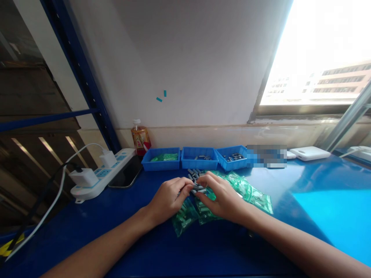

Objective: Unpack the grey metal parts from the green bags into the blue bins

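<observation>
Over the middle of the blue table, my left hand [171,196] pinches a small grey part [196,184] between thumb and fingertips. My right hand [222,195] meets it from the other side, its index fingertip at the same part and its thumb lower down. Just behind and beneath the fingertips lies a loose pile of small grey cylindrical pieces [194,173]. Green plastic bags [185,219] with similar pieces inside lie under both hands, and another green bag [251,191] is beside my right hand. The fingers partly cover the held part.
Three blue bins stand along the wall: one with green bags [160,168], one with a few pieces [199,166], one with small metal parts [232,166]. To the left are a drink bottle [141,139], a phone [125,173] and a power strip [100,178]. A white box [310,153] sits right.
</observation>
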{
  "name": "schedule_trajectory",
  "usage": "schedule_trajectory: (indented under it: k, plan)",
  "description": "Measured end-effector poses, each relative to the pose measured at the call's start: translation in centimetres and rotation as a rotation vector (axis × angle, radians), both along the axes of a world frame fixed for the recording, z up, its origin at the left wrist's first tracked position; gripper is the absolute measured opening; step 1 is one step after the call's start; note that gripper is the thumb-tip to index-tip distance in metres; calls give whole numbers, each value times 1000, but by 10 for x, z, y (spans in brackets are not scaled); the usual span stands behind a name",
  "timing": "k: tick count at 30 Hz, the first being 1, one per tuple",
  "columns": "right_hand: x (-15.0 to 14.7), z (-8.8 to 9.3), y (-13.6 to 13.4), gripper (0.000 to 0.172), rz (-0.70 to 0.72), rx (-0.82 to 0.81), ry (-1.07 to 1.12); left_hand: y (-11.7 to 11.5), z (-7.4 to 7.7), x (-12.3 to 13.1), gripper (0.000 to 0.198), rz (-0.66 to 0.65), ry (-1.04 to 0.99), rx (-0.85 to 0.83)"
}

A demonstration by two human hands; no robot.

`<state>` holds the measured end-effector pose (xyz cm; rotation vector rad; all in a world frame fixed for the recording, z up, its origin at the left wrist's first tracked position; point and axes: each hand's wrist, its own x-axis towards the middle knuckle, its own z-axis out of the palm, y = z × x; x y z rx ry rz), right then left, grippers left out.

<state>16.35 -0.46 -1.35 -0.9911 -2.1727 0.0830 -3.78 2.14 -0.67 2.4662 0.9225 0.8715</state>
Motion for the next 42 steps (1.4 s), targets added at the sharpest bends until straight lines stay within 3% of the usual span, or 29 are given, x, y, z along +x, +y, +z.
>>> schedule_trajectory:
  k: [5,15,18,22,28,36,42]
  plan:
    - [0,2,-1,9,11,39,-51,-2,1,-1,32,-12,39,-24]
    - [0,3,0,13,-18,16,-1,-1,-3,1,18,21,-10,5]
    - [0,2,-1,10,-14,-5,-13,-1,-2,1,20,31,10,2]
    - [1,1,-1,22,6,-18,-27,-2,1,1,24,11,20,5]
    - [2,3,-1,10,41,28,-44,-3,4,0,34,-7,66,3]
    - [1,3,2,18,-21,62,-9,-4,2,1,21,20,10,-10]
    - [2,2,1,12,6,30,-3,-3,1,2,23,46,46,-4]
